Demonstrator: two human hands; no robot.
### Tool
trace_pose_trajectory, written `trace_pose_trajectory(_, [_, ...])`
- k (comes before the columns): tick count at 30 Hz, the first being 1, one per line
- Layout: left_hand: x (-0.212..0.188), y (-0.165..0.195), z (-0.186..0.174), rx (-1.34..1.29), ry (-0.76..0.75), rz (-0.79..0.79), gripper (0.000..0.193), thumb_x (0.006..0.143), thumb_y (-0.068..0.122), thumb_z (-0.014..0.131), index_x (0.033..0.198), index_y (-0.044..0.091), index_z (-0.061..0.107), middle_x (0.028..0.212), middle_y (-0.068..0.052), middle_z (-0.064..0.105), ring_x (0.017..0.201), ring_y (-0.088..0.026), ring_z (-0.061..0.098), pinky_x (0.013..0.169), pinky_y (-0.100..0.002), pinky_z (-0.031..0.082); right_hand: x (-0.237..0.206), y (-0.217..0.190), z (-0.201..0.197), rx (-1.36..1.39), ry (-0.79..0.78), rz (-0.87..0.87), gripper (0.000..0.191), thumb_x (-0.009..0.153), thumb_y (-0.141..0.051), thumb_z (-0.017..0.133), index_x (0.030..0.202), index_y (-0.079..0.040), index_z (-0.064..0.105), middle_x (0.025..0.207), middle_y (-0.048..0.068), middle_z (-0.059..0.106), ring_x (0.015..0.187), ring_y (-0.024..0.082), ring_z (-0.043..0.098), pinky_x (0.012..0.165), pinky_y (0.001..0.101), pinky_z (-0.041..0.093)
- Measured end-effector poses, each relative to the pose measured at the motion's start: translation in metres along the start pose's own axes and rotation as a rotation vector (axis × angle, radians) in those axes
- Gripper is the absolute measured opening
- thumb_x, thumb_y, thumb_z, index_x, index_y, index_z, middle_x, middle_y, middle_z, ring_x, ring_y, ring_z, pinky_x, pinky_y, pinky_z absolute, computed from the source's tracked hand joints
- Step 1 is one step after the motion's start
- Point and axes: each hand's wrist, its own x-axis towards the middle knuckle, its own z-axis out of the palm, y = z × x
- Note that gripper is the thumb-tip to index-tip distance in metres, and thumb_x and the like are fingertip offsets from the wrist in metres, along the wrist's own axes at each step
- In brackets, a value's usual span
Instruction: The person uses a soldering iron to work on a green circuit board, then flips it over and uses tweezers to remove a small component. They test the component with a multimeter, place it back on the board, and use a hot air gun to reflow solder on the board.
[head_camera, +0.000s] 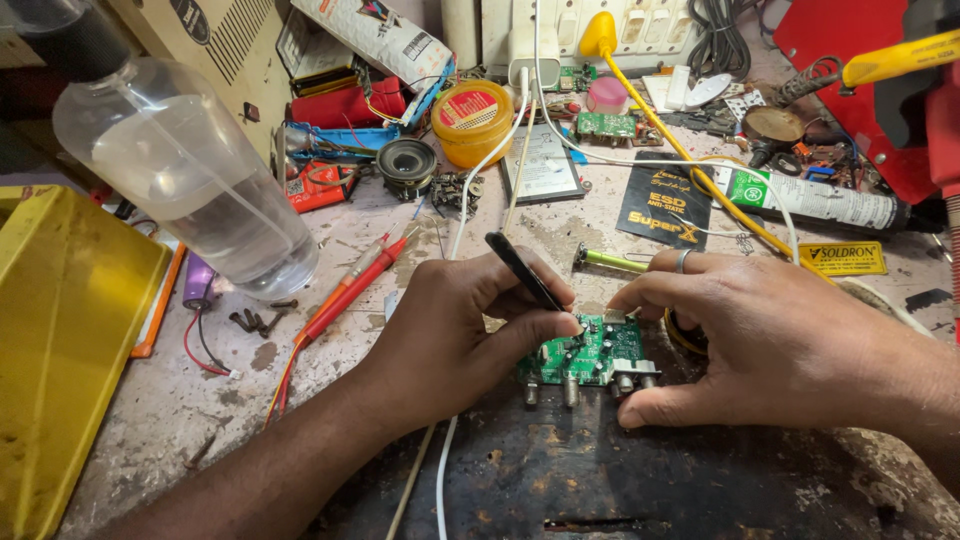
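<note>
A small green circuit board (590, 357) with metal knob shafts along its near edge lies on a dark worn mat (600, 470) at the middle of the bench. My left hand (450, 335) pinches black tweezers (522, 270), their tips down on the board's top side. My right hand (770, 340), a ring on one finger, holds the board by its far edge with the fingertips and by its near right corner with the thumb.
A clear plastic bottle (190, 170) lies at left beside a yellow bin (70, 330). Red probes (350, 290), a small speaker (406, 160), an amber paste jar (471, 120), a yellow-handled soldering iron (640, 90), a white tube (810, 198), loose boards and wires crowd the back.
</note>
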Motion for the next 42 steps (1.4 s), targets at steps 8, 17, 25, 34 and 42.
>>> trace_pose_trajectory(8, [-0.0005,0.0010,-0.0009,-0.008,-0.009,0.000,0.023,0.089,0.024,0.079,0.102,0.005,0.074,0.090,-0.005,0.082,0.088,-0.012,0.082,0.076,-0.028,0.064,-0.0001,-0.0019,-0.0011,-0.015,-0.011,0.016,0.087,0.057,-0.072,0.088,0.131,-0.030,0.066,0.116,-0.006,0.067,0.104,0.020,0.070,0.087,0.0388,0.059])
trace_pose_trajectory(17, [-0.0001,0.0007,-0.0011,0.006,-0.008,0.001,0.022,0.090,0.025,0.079,0.101,0.006,0.075,0.089,-0.005,0.082,0.088,-0.012,0.082,0.076,-0.028,0.064,0.0002,-0.0004,0.0001,-0.004,-0.001,0.001,0.086,0.058,-0.071,0.088,0.131,-0.030,0.066,0.116,-0.006,0.067,0.105,0.020,0.070,0.088,0.0386,0.058])
trace_pose_trajectory(25, [0.0002,0.0005,-0.0017,-0.004,-0.011,-0.001,0.022,0.090,0.024,0.078,0.102,0.006,0.075,0.090,-0.005,0.082,0.088,-0.012,0.082,0.076,-0.028,0.064,0.0002,0.0015,0.0016,0.011,0.035,-0.047,0.086,0.057,-0.071,0.088,0.129,-0.028,0.067,0.113,-0.005,0.068,0.102,0.020,0.071,0.086,0.0383,0.058])
trace_pose_trajectory(34, [-0.0001,0.0011,-0.0017,-0.015,-0.009,0.025,0.021,0.091,0.023,0.078,0.102,0.005,0.074,0.090,-0.006,0.081,0.089,-0.012,0.082,0.077,-0.027,0.065,0.0008,0.0004,0.0008,-0.002,0.016,-0.016,0.087,0.057,-0.072,0.088,0.130,-0.029,0.067,0.115,-0.006,0.067,0.102,0.020,0.070,0.085,0.0386,0.058])
trace_pose_trajectory(42, [0.0003,0.0011,-0.0016,-0.015,-0.011,0.007,0.021,0.090,0.022,0.078,0.102,0.005,0.074,0.090,-0.005,0.082,0.089,-0.012,0.082,0.077,-0.027,0.065,0.0012,0.0014,0.0013,0.006,0.021,-0.025,0.087,0.057,-0.071,0.088,0.129,-0.029,0.067,0.114,-0.005,0.068,0.101,0.020,0.071,0.085,0.0384,0.059])
